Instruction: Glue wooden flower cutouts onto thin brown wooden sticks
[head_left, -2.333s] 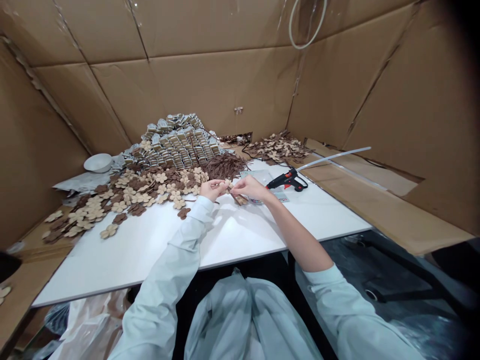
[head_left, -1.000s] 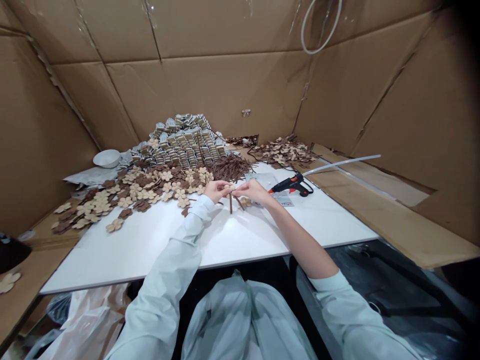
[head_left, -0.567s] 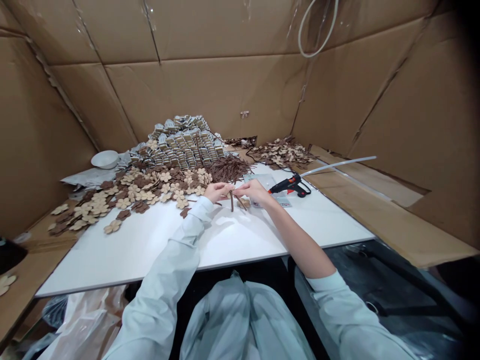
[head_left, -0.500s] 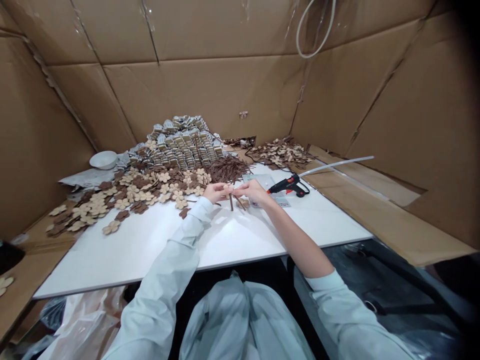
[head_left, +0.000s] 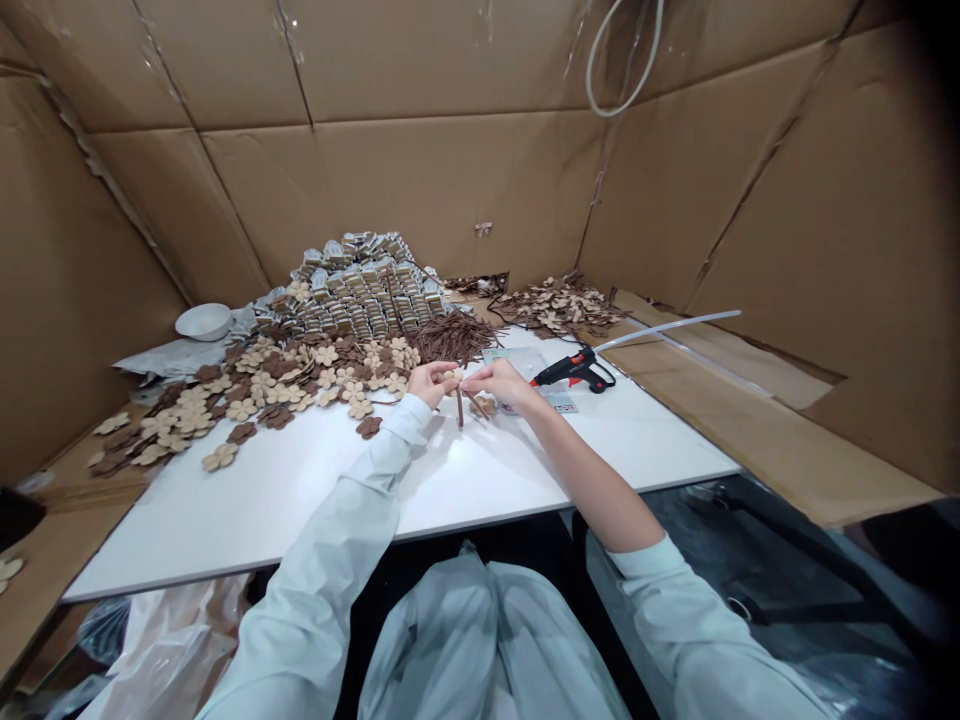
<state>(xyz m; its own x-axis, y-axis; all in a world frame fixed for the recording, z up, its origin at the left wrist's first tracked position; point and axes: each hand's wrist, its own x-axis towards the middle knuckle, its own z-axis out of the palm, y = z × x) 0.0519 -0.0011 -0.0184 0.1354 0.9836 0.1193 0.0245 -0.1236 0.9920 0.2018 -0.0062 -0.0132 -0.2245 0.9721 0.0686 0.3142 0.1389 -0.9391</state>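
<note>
My left hand (head_left: 431, 384) and my right hand (head_left: 501, 382) meet above the white table board (head_left: 262, 510), their fingertips pinching a thin brown stick (head_left: 459, 405) that hangs down between them. Whatever is at its top is hidden by my fingers. Just beyond my right hand lies a small tan wooden flower (head_left: 484, 405) with another brown stick beside it. To the left of my hands spreads a heap of tan and brown wooden flower cutouts (head_left: 300, 375). A bundle of loose brown sticks (head_left: 450, 338) lies just behind them.
A black and red hot glue gun (head_left: 576, 369) lies on the board to the right, beside a clear plastic sheet (head_left: 510, 360). Behind rise a mound of foil-wrapped packets (head_left: 352, 295), a white bowl (head_left: 202, 322) and more cutouts (head_left: 559, 307). Cardboard walls surround the table.
Both hands stay together near the same spot, pinching the stick. It hangs more upright than in the earliest frame. The whole view has shifted slightly with my head.
</note>
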